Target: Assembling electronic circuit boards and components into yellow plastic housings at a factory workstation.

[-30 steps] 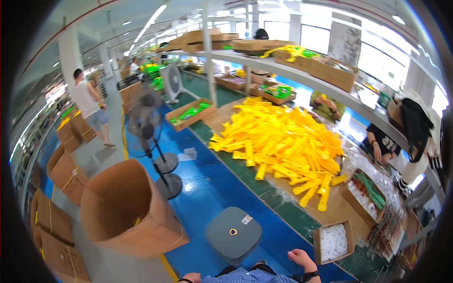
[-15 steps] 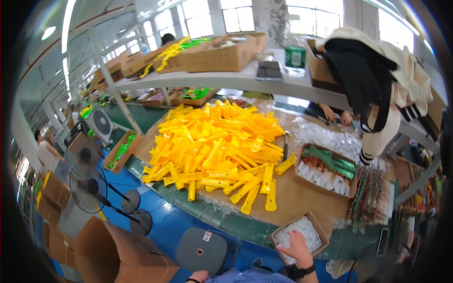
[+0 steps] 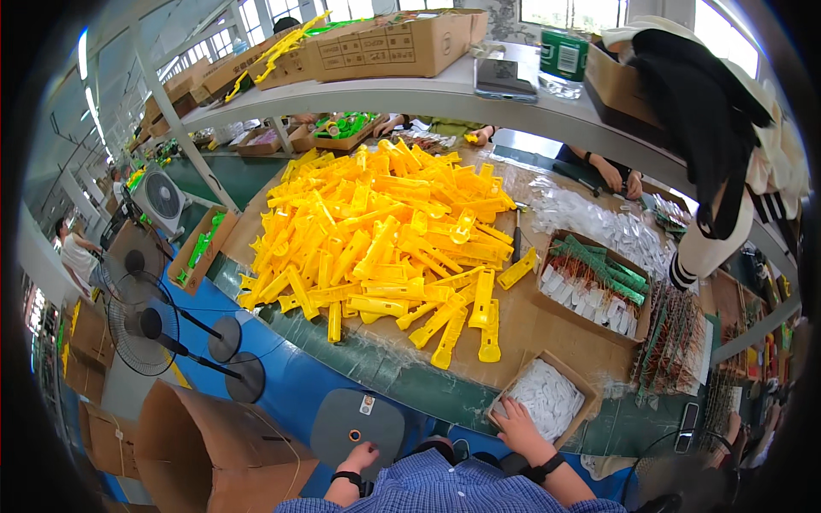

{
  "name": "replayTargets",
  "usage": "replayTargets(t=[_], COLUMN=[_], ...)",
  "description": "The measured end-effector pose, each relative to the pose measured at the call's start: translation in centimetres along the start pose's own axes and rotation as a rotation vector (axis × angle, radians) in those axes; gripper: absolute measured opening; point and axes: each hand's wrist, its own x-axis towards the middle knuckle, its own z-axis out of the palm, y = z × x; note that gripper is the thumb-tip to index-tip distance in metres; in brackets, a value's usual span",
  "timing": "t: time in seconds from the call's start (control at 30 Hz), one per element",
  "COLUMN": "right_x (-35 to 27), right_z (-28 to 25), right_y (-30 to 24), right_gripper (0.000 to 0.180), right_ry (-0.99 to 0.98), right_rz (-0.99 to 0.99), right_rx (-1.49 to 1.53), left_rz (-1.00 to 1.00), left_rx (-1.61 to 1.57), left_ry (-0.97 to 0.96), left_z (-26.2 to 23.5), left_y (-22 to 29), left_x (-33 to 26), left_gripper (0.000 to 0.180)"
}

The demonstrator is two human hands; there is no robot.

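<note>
My right hand point(image 3: 523, 430) rests at the near left edge of a small cardboard box point(image 3: 590, 395), its fingers stretched out and apart. Small white plastic pieces point(image 3: 546, 398) fill that box, which sits at the near edge of the table. My left hand point(image 3: 360, 457) is above a grey stool point(image 3: 342, 419), fingers curled in, and nothing shows in it. A big heap of yellow plastic parts point(image 3: 376, 231) lies on the cardboard-covered table ahead of me.
Right of the heap, a carton point(image 3: 590, 329) holds green and white wired pieces, beside bundled wired boards point(image 3: 667, 342). A shelf point(image 3: 359, 90) crosses above the table. Another person's hands point(image 3: 611, 175) work across it. Fans point(image 3: 141, 321) and a large open carton point(image 3: 214, 453) stand left.
My right hand has moved from over the white pieces to the box's near left edge. My left hand shows further into view, and the whole view has shifted.
</note>
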Motion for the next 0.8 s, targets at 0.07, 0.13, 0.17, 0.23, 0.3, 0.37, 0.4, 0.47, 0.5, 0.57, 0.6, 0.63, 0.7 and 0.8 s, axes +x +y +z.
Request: replayTargets(t=[0.07,0.13,0.17,0.23,0.3,0.37,0.4,0.47,0.5,0.57,0.6,0.63,0.7,0.8], right_x=[0.6,1.4,2.2,3.1,4.0,5.0,5.7,8.5,10.2,14.1,16.0,17.8,20.5,23.1], right_z=[-1.5,-2.6,-3.0,-3.6,-4.6,-6.5,-7.3,-8.3,-8.6,-8.0,-7.3,-6.4,-4.4,-1.6], right_y=[0.7,0.8,0.8,0.4,0.0,-0.9,-1.0,-1.5,-2.1,-3.3,-4.1,-4.9,-5.8,-5.7], right_gripper=[0.061,0.06,0.057,0.053,0.053,0.053,0.054,0.058,0.061,0.067,0.067,0.065,0.064,0.056], right_ry=[-0.039,-0.075,-0.058,-0.042,-0.051,0.016,0.08,0.126,0.195,0.281,0.284,0.269,0.255,0.243], right_rz=[-0.041,-0.066,-0.083,-0.082,-0.035,0.03,0.095,0.093,0.084,0.01,0.0,-0.053,-0.103,-0.21], right_rx=[-0.046,-0.088,-0.104,-0.125,-0.084,0.067,0.233,0.292,0.273,0.2,0.193,0.074,-0.051,-0.2], left_rz=[-0.065,-0.038,-0.008,0.04,0.055,0.17,0.172,0.115,0.109,0.058,0.059,0.115,0.201,0.283], left_rx=[-0.015,-0.189,-0.228,-0.324,-0.388,-0.219,-0.24,-0.022,-0.038,0.024,0.016,0.021,0.028,-0.029], left_ry=[0.162,0.371,0.52,0.706,0.751,0.941,0.945,0.866,0.872,0.76,0.77,0.787,0.783,0.821], left_z=[-2.3,-5.7,-7.2,-10.6,-14.2,-16.8,-18.2,-20.5,-20.8,-21.9,-22.1,-22.0,-21.9,-20.8], left_y=[0.4,1.8,2.1,3.6,5.7,9.1,11.6,15.6,16.1,16.6,16.6,16.3,16.6,16.2], left_x=[0.5,1.0,1.8,3.6,5.0,6.1,6.2,6.1,7.0,9.3,10.3,11.4,12.7,15.3], left_gripper=[0.038,0.04,0.043,0.055,0.064,0.089,0.089,0.115,0.115,0.127,0.127,0.127,0.125,0.122])
